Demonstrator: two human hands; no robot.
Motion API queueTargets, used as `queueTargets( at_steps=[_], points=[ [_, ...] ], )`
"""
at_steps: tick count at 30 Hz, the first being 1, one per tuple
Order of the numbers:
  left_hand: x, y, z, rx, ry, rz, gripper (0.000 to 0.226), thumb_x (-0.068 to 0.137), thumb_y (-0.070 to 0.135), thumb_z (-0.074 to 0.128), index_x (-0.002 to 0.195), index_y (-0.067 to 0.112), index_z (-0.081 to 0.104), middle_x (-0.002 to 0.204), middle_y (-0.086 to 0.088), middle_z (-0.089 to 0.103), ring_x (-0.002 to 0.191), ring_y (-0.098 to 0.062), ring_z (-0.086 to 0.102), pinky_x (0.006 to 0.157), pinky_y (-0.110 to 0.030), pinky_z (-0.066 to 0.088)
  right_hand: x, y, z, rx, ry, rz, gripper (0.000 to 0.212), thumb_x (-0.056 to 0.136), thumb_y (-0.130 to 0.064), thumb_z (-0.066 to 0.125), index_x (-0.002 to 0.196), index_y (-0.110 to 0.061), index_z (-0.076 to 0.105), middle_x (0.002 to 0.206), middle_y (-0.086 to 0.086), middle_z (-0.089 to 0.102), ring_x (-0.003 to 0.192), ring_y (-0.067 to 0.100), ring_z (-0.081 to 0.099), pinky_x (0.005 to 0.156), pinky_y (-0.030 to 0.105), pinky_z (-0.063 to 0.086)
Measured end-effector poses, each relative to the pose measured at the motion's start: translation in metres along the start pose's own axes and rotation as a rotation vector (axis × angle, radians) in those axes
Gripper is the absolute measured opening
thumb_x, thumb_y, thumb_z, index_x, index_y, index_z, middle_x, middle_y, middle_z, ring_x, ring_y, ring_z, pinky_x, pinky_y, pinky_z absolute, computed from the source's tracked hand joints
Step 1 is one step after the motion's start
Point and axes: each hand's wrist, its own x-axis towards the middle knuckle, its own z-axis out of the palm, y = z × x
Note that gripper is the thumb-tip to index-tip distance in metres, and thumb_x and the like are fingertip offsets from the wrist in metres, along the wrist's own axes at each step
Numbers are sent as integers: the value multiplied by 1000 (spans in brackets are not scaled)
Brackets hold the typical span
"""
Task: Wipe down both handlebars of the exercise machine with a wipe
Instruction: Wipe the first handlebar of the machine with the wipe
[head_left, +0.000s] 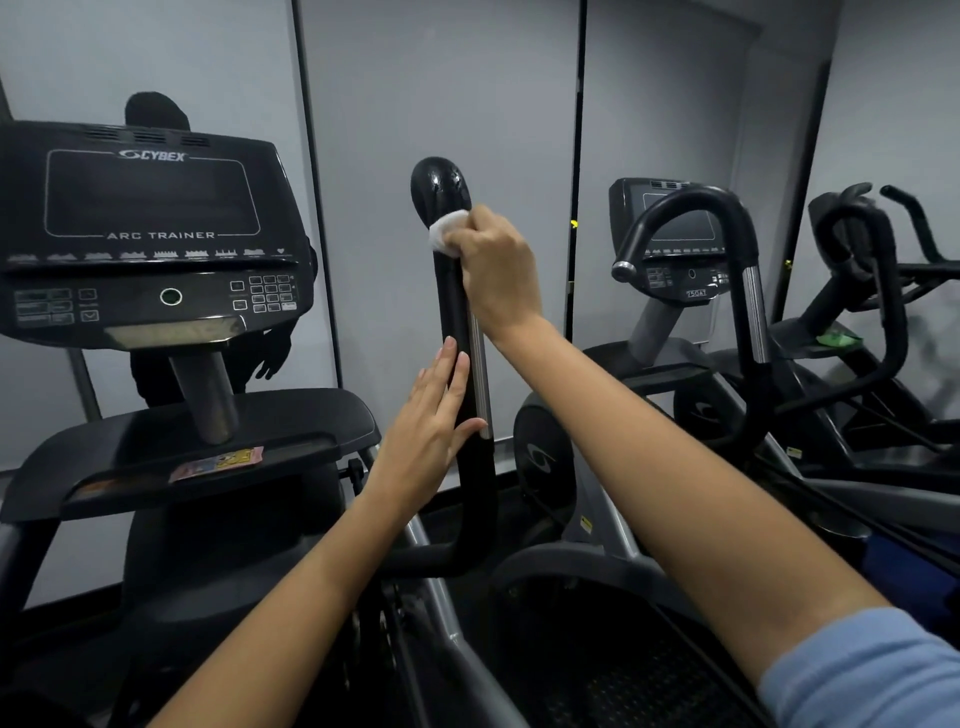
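Note:
A black handlebar (451, 291) of the Cybex Arc Trainer rises upright in the middle of the head view, with a rounded glossy top and a metal strip down its right side. My right hand (496, 270) grips a white wipe (444, 235) and holds it against the bar just below the rounded top. My left hand (431, 421) lies flat against the bar's left side lower down, fingers straight. The machine's other handlebar is not in view.
The machine's console (150, 234) and black tray (208, 441) fill the left. A mirror wall (415, 78) stands behind. Another trainer with curved handlebars (691, 244) stands to the right, with more machines beyond it.

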Motion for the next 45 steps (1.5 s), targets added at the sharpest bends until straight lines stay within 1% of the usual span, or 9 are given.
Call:
queueTargets(
  at_steps=[5, 9, 14, 20, 22, 26, 32, 36, 45],
  points=[
    [2, 0, -4, 13, 3, 6, 60, 94, 34, 38, 141, -2, 30, 149, -22, 25, 135, -31, 33, 108, -39, 31, 0, -3, -9, -148, -44, -133, 33, 50, 8, 78, 67, -17, 66, 66, -2, 57, 56, 14, 55, 39, 18, 39],
    [2, -1, -4, 9, 24, 14, 60, 91, 29, 46, 140, -2, 31, 149, -21, 26, 135, -30, 33, 108, -39, 29, 32, -3, -3, -146, -198, -42, 28, 76, 7, 56, 83, -18, 67, 81, 2, 45, 80, 21, 55, 55, 27, 38],
    [2, -2, -5, -9, 30, 21, 60, 92, 34, 39, 140, -1, 31, 148, -21, 29, 135, -27, 30, 106, -37, 27, 11, -8, -6, -163, -32, -108, 30, 55, 11, 70, 67, -16, 65, 66, 0, 56, 54, 16, 53, 40, 20, 32],
    [2, -2, -6, -18, 43, 14, 62, 87, 28, 52, 139, -1, 34, 148, -20, 30, 133, -25, 31, 102, -36, 30, 4, -6, -14, -404, -7, -323, 38, 60, 9, 42, 59, -22, 64, 61, -6, 55, 53, 8, 51, 39, 16, 24],
    [2, -2, -6, -31, 48, 17, 63, 87, 28, 52, 140, 0, 33, 149, -19, 28, 134, -24, 29, 102, -36, 30, 19, -8, -11, -402, -14, -317, 37, 60, 8, 49, 52, -25, 61, 61, -7, 54, 53, 8, 51, 36, 16, 22],
    [1, -3, -4, -53, 48, 11, 63, 88, 28, 50, 142, 1, 29, 151, -16, 25, 135, -22, 28, 102, -33, 31, 31, -11, -5, -306, -74, -209, 36, 40, 3, 80, 50, -26, 62, 61, -6, 55, 52, 9, 52, 37, 16, 20],
    [1, -3, -4, -63, 53, 19, 63, 88, 29, 49, 141, 1, 30, 150, -18, 27, 134, -28, 36, 99, -32, 37, -11, 3, -7, 42, 47, -126, 23, 64, 12, 65, 75, -8, 66, 72, 8, 57, 61, 22, 55, 45, 25, 45],
    [0, -5, -1, -87, 57, 31, 61, 92, 32, 44, 143, 4, 26, 151, -18, 24, 134, -29, 36, 98, -32, 37, 10, 6, -8, 367, 5, 288, 20, 80, 5, 52, 81, -2, 70, 81, 14, 63, 71, 22, 58, 61, 19, 35],
    [-1, -8, 2, -98, 57, 35, 61, 93, 36, 38, 144, 6, 22, 152, -14, 20, 137, -24, 27, 103, -38, 29, 10, 14, -3, 614, -21, 573, 17, 81, 4, 57, 83, -7, 70, 64, -9, 59, 59, 7, 62, 69, 36, 56]
  ],
)
